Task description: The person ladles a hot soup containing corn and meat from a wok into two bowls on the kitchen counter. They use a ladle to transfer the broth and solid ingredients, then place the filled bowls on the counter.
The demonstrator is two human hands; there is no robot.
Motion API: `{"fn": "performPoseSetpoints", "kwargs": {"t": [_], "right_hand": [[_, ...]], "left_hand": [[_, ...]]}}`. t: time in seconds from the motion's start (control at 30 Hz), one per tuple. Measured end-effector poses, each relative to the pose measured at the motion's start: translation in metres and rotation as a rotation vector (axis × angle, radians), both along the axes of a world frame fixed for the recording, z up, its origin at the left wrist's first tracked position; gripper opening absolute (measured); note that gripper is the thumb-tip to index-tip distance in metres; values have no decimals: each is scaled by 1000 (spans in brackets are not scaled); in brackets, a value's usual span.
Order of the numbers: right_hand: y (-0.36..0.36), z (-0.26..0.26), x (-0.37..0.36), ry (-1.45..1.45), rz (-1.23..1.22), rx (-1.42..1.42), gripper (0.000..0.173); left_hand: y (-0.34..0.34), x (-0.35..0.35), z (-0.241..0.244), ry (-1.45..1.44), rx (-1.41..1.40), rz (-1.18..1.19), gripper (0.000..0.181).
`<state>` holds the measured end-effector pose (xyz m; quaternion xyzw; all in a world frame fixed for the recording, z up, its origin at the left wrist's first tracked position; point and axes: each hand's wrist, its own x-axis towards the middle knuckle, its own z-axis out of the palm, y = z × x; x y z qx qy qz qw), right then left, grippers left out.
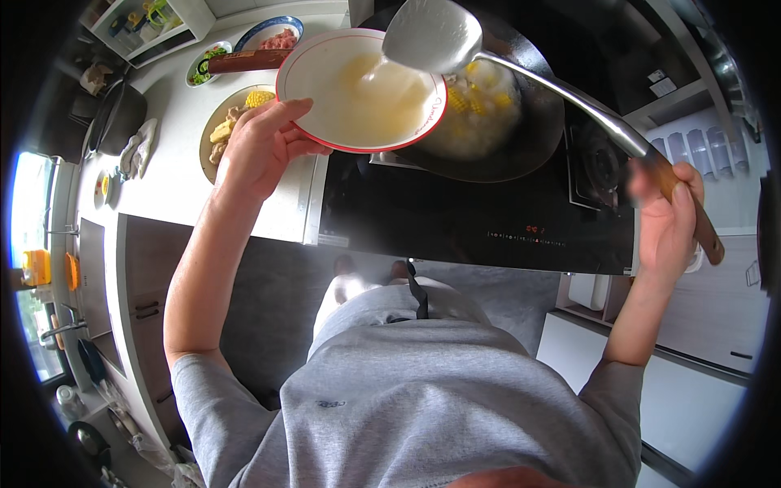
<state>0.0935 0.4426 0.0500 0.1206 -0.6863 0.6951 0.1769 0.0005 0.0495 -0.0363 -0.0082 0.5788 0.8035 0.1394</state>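
Note:
My left hand (pixel 265 143) grips the near-left rim of a white bowl with a red edge (pixel 360 97), which holds a pale yellowish liquid. My right hand (pixel 668 222) is closed around the wooden handle of a metal wok spatula (pixel 433 36); the spatula's blade is over the bowl's far right rim. Behind and to the right of the bowl, a dark wok (pixel 531 134) stands on the black cooktop (pixel 427 213). Corn pieces (pixel 473 100) lie in cloudy, steaming liquid inside the wok. Its brown handle (pixel 250 61) points left, partly hidden by the bowl.
On the left counter (pixel 177 134) are a plate of corn and meat pieces (pixel 210 131), a dish of chopped greens (pixel 198 70), a blue-rimmed bowl of raw meat (pixel 268 30), a dark pot (pixel 122 119) and a cloth (pixel 139 149). The cooktop's front edge lies close before my body.

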Motion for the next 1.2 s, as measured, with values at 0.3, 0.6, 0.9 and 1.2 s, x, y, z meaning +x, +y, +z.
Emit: {"fn": "performPoseSetpoints", "kwargs": {"t": [0.3, 0.6, 0.9, 1.2], "right_hand": [[16, -49, 9, -32, -19, 105, 18], [12, -93, 13, -159, -32, 33, 16], [9, -97, -12, -345, -6, -194, 17], [10, -111, -10, -419, -25, -448, 19]], "left_hand": [[-8, 4, 1, 19, 29, 135, 35], [-33, 16, 4, 25, 68, 174, 35], [-37, 25, 6, 3, 57, 211, 37], [-33, 28, -1, -22, 19, 191, 39]]}}
